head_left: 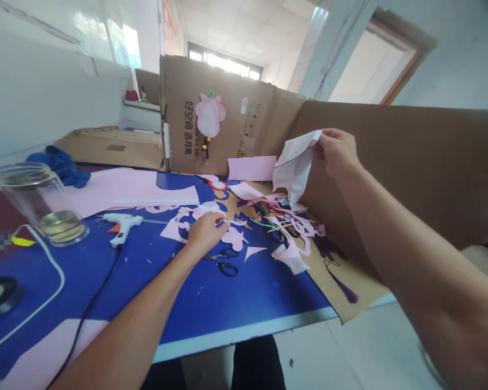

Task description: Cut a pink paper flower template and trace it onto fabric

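My right hand point(341, 150) is raised at the cardboard on the right, its fingers closed on a white cloth piece point(295, 162) that hangs down over a heap of scraps. Low over the blue table, my left hand point(205, 234) is closed in a pinch among pink cut pieces point(174, 227); what its fingers hold, if anything, I cannot make out. Black-handled scissors point(226, 268) lie just below that hand, their blades partly hidden by it. To its left rests a white glue gun point(123, 225) with a black cord.
A pink flower-shaped piece point(209, 116) is on the upright cardboard point(260, 119) at the back. Large pink sheets point(134, 187), a glass jar point(44, 208) and blue cloth point(65, 165) are at left. A purple tassel point(344, 287) lies near the right front edge.
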The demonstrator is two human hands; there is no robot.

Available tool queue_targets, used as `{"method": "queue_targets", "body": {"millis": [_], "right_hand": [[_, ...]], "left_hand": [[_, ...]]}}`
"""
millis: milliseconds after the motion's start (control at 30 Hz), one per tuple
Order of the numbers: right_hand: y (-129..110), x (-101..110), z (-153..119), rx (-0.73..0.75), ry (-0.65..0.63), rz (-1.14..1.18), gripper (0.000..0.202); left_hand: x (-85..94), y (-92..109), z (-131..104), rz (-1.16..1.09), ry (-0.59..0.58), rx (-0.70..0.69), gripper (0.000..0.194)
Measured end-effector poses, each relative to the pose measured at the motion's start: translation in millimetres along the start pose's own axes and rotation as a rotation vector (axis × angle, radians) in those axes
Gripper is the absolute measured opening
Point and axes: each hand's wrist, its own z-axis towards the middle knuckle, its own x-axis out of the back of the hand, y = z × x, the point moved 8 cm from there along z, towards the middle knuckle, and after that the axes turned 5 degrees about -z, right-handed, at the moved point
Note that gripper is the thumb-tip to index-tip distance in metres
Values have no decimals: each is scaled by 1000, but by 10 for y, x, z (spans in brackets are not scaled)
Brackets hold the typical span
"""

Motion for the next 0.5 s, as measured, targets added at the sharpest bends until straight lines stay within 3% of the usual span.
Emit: {"method": "queue_targets", "body": {"millis": [133, 267, 400, 500], "right_hand": [[-511, 137, -264, 18, -33, 154, 15], [-955, 32, -553, 58, -170, 284, 13], [-1386, -372, -1015, 145, -353, 341, 17], [-1701, -842, -1543, 200, -540, 385, 17]], "left_hand": [[131, 102, 4, -155, 89, -65, 17], [214, 257, 15, -380, 125, -144, 29], [158, 347, 68, -641, 42, -189, 57], [102, 309, 98, -788, -30, -160, 53]]}}
